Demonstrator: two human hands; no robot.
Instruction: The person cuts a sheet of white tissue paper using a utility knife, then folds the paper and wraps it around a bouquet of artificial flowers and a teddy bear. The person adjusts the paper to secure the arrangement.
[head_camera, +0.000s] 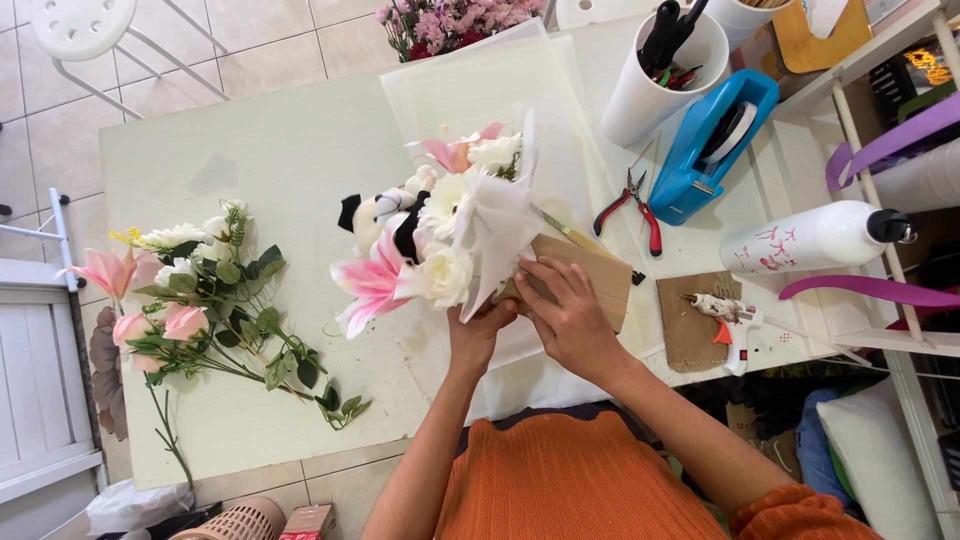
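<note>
A bouquet (440, 235) of pink lilies and white flowers, with a small black-and-white plush toy (385, 215) tucked in, lies tilted on the white table (290, 150). White wrapping paper (500, 225) folds around its right side. A brown cardboard box (590, 275) forms its base. My left hand (478, 335) grips the bouquet's base from below. Pressed flat on the cardboard box beside it is my right hand (570, 310).
Loose artificial flowers with green leaves (200, 290) lie at the table's left. Red-handled pliers (635, 205), a blue tape dispenser (715, 140), a white tool cup (660, 75), a glue gun (730, 320) on cardboard and a white spray bottle (815, 238) crowd the right.
</note>
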